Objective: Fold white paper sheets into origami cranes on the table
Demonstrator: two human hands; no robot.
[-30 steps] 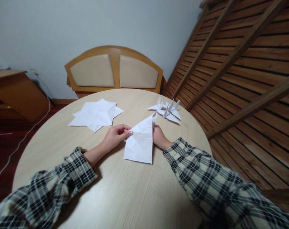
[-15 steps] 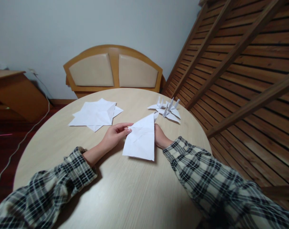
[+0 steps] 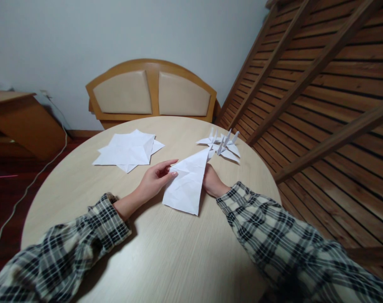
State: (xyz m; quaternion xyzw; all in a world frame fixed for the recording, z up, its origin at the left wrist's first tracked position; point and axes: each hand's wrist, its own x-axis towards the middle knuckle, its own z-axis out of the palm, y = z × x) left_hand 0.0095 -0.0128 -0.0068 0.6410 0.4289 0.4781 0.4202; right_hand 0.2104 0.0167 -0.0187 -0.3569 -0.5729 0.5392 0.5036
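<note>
A folded sheet of white paper (image 3: 185, 185) with crease lines is held up over the table, its slanted top edge rising to a point at the right. My left hand (image 3: 156, 179) pinches its left edge, thumb in front and fingers behind. At the opposite side my right hand (image 3: 213, 182) is partly behind the paper; its fingers are hidden, so their grip cannot be seen. Several white paper cranes (image 3: 221, 145) stand just beyond the right hand. A stack of white paper sheets (image 3: 125, 148) lies fanned out beyond the left hand.
Everything rests on a round pale wooden table (image 3: 166, 252). Behind it stands a wooden headboard (image 3: 155, 90) with two cream panels. A slatted wooden structure (image 3: 320, 105) slopes along the right. At the left are a wooden cabinet (image 3: 24, 124) and a white cable (image 3: 30, 185).
The folded paper has tilted: its lower right corner has swung left and its top point has shifted right. Both hands stay by its edges, nearly where they were.
</note>
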